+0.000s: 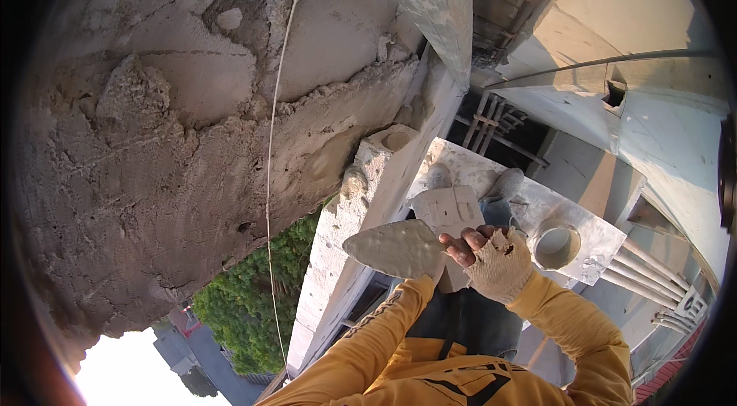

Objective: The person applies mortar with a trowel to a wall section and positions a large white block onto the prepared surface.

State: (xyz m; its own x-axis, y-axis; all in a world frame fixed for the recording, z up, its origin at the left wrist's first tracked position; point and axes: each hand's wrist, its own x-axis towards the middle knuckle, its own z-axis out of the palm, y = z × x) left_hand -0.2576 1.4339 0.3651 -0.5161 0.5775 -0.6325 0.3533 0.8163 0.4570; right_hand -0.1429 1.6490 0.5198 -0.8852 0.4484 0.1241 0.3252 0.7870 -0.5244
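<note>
My right hand [499, 264], in a worn, torn pale work glove with bare fingertips, is closed at the heel of a trowel [395, 247]. The handle is hidden by the hand. The blade is coated with grey mortar and points left. My left hand [439, 271] is mostly hidden behind the blade, so its fingers do not show. Just beyond the blade is a pale grey block [449, 208] with slots in its face. Whether my left hand touches it cannot be made out.
A rough mortar-covered wall [184, 152] fills the left, with a white string [270, 175] hanging before it. A pale beam [384, 198] slants past my left arm. A spattered board [591, 229] bears a round container [556, 245]. Pipes [645, 275] lie right; trees [253, 291] show far below.
</note>
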